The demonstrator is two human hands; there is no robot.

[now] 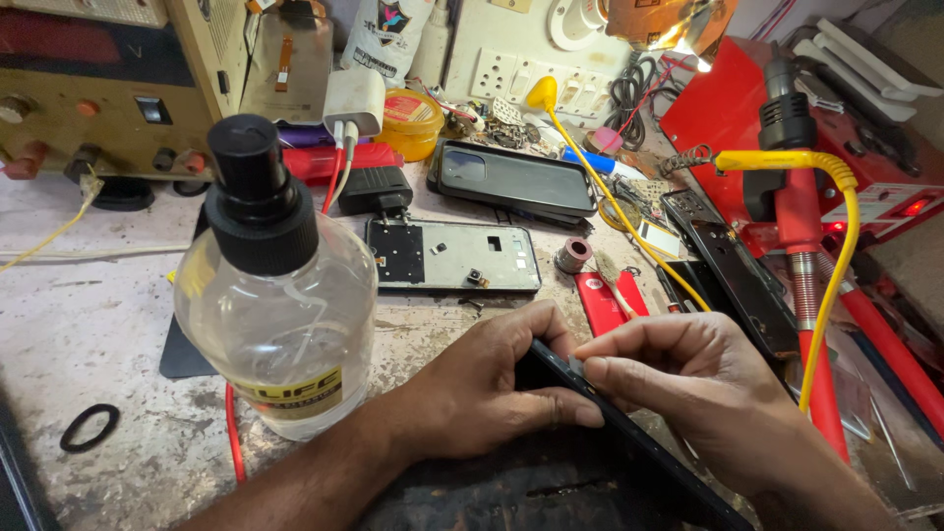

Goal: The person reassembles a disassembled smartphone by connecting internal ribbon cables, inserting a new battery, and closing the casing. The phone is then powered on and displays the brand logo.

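Phone point(629, 447), black, tilted on edge at bench front, gripped by both hands. Left hand point(482, 388): fingers curled over near end, thumb along edge. Right hand point(678, 379): fingertips pinched shut on top edge. Spray bottle point(275, 295) just left, clear liquid approx. half full.

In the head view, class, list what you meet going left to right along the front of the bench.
Black rubber ring → clear spray bottle → left hand → dark phone held in both hands → right hand → yellow cable.
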